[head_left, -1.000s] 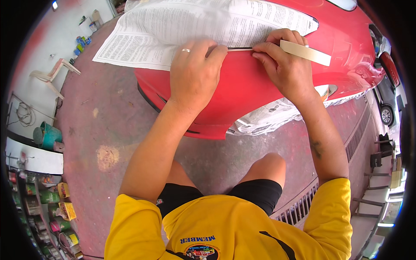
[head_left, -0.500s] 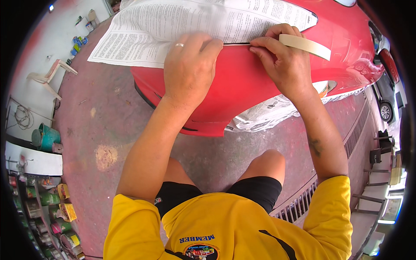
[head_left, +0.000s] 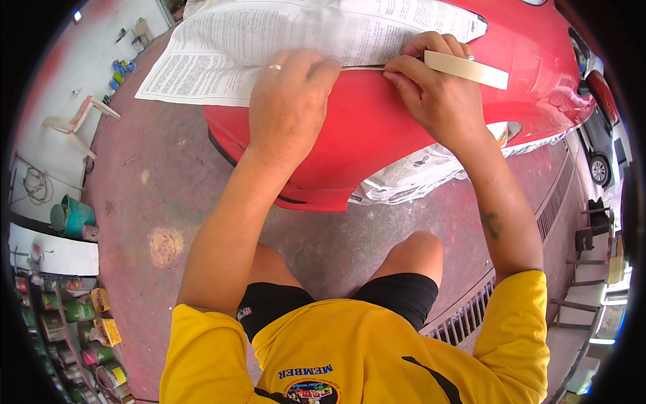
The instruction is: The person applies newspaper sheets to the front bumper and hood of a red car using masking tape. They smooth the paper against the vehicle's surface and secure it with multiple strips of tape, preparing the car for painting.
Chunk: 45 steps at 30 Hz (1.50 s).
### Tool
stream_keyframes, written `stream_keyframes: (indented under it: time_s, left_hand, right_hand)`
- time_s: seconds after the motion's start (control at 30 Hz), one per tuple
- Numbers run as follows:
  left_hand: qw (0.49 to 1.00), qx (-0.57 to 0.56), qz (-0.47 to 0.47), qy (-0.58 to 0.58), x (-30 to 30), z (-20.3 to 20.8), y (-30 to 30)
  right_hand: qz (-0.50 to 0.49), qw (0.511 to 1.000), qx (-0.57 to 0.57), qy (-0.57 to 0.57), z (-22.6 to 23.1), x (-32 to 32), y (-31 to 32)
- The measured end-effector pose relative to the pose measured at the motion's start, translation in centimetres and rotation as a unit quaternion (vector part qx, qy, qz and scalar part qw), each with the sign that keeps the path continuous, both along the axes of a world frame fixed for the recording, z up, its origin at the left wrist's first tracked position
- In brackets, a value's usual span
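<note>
A printed newspaper sheet (head_left: 202, 57) lies over the top of a red car body panel (head_left: 363, 128). My left hand (head_left: 289, 108) is closed at the sheet's lower edge, its fingertips partly hidden behind the knuckles. To the right, my right hand (head_left: 441, 97) carries a roll of pale masking tape (head_left: 465, 70), with fingers passing through the ring. Its thumb and index finger close together at the same paper edge. Between both hands a thin pale strip runs along that edge; whether it is tape or folded paper I cannot tell.
Wrinkled covering sheet (head_left: 404, 176) hangs below the panel over the wheel area. On the left are a plastic chair (head_left: 77, 122), a teal bucket (head_left: 75, 215) and a shelf of cans (head_left: 77, 310). A floor grate (head_left: 464, 316) runs along the right, near a parked dark car (head_left: 599, 145).
Both hands have shifted slightly left along the paper edge. The tape roll has tilted and moved a little left with my right hand. The dark gap between the hands has narrowed.
</note>
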<state>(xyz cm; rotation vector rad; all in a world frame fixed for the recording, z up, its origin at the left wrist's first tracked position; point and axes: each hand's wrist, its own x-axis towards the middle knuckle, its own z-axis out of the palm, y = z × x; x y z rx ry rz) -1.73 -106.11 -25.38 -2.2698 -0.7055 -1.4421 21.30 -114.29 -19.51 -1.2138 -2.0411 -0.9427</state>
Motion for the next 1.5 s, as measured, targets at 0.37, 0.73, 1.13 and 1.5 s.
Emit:
stream_keyframes:
  time_s: [0.37, 0.73, 1.13, 1.5]
  left_hand:
    - [0.999, -0.039, -0.013, 0.037, -0.5, 1.0, 0.1]
    - [0.997, -0.069, -0.038, 0.011, -0.4, 1.4, 0.1]
    - [0.991, -0.118, -0.059, 0.032, -0.7, 2.5, -0.2]
    - [0.99, -0.126, -0.056, 0.015, -0.3, 2.5, -0.4]
  right_hand:
    - [-0.019, 0.998, 0.049, -0.04, -0.5, -0.4, 0.4]
    - [-0.031, 0.993, 0.09, -0.076, -0.9, -0.2, 1.2]
    - [-0.062, 0.99, 0.067, -0.109, -0.7, -0.1, 1.3]
    - [-0.069, 0.987, 0.099, -0.107, -1.0, 0.0, 1.8]
